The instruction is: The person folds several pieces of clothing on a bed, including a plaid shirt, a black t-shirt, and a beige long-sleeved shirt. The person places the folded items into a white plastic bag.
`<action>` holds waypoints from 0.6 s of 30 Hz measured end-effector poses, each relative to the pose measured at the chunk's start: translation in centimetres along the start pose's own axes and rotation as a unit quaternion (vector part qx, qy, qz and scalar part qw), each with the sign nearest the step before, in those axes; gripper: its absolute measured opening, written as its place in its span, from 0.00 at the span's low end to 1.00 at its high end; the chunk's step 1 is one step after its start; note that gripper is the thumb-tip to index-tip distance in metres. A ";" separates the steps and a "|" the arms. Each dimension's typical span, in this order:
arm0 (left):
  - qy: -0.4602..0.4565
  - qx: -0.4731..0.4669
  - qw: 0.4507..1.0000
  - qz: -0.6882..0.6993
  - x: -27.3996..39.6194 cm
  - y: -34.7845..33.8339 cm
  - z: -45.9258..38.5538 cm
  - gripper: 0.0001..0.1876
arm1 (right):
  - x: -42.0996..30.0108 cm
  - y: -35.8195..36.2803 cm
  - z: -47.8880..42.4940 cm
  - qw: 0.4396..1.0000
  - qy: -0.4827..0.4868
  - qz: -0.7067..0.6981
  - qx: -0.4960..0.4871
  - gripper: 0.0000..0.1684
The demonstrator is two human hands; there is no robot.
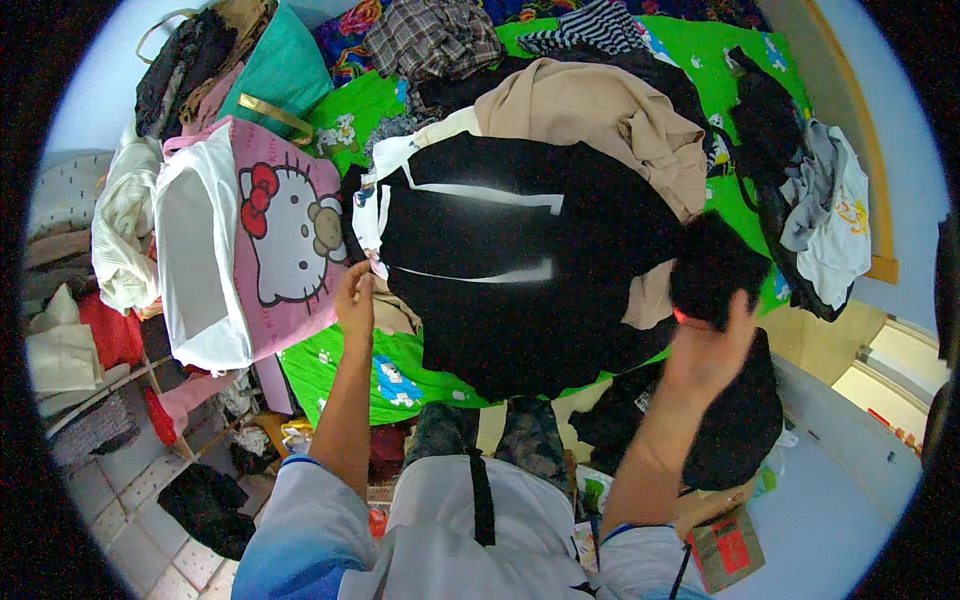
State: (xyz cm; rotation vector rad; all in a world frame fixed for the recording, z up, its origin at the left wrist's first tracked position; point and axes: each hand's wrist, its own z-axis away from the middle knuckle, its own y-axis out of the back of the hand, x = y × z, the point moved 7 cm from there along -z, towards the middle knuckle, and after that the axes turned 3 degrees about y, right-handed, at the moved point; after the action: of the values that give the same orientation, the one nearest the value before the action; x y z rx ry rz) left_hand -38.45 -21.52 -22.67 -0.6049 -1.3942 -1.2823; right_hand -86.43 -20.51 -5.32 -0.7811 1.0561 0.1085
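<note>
A black garment (517, 300) with pale stripes lies spread out before me. White fabric (367, 225) with a small print runs along its left edge. My left hand (355, 296) pinches this edge between thumb and fingers. At the right, my right hand (709, 341) grips a bunched black part of the cloth (716, 262). That hand and the cloth in it are blurred, and some fingers are hidden. A beige garment (600, 105) lies rumpled under and behind the black one.
A pink and white Hello Kitty storage box (292, 232) stands at left, beside a teal bag (277, 67) with clothes. Green printed bedding (382, 367) lies beneath. Plaid cloth (431, 37), a grey-white garment (832, 202) and black clothes (731, 412) lie around. Shelves (90, 405) line the left.
</note>
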 end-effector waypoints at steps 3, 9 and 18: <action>0.066 0.003 0.998 0.009 -1.1 1.5 -0.1 0.14 | 3.9 -7.0 6.3 0.844 0.118 0.498 -0.160 0.20; 0.148 -0.004 0.981 0.126 -2.8 -0.8 -1.9 0.21 | 13.5 -8.9 9.9 0.798 -0.006 0.406 -0.445 0.19; -0.055 -0.033 0.995 -0.074 0.9 -3.9 -6.7 0.19 | 14.7 14.5 -9.9 0.825 0.001 0.556 -0.099 0.12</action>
State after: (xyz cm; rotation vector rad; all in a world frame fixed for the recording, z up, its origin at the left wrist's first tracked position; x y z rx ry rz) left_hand -39.74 -28.97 -24.47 -0.6344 -1.5152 -1.4355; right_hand -92.53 -20.14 -27.42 -0.2446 1.4040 1.2326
